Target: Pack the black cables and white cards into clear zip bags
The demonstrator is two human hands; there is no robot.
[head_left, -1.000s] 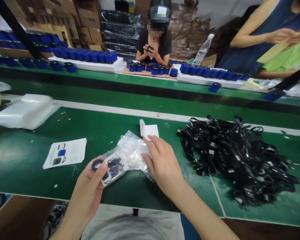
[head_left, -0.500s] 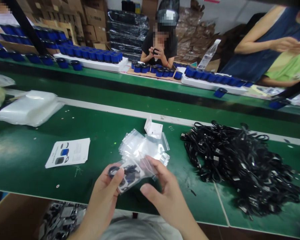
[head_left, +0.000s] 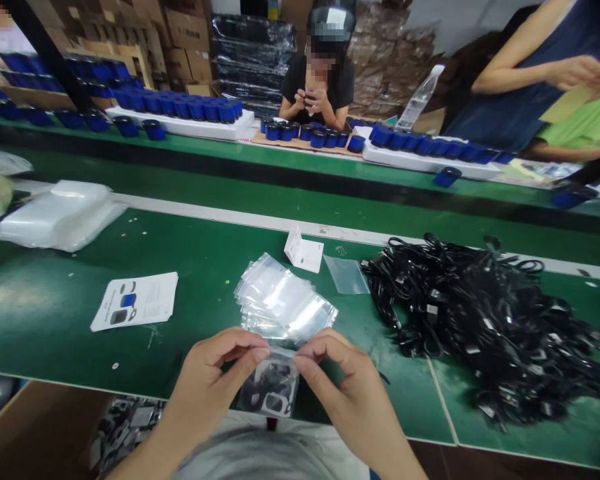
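Observation:
My left hand (head_left: 230,367) and my right hand (head_left: 330,373) each pinch a top corner of a small clear plastic bag (head_left: 270,393). The bag hangs upright between them near the table's front edge, with a dark coiled cable and a printed card visible inside. Just beyond my fingers lies a fanned stack of clear plastic bags (head_left: 285,300). Behind that stack stands a folded white leaflet (head_left: 306,253), and a single flat bag (head_left: 347,275) lies to its right.
A heap of black cables (head_left: 460,320) covers the right of the green table. Printed leaflets (head_left: 135,300) and a white plastic bundle (head_left: 60,213) are at left. Below the edge sits a box of packed bags (head_left: 130,427). Across, people work beside rows of blue cylinders (head_left: 180,105).
The filled bag has turned from tilted to hanging upright and moved closer to me. My right hand has closed on its top corner, and my left has shifted to the other corner.

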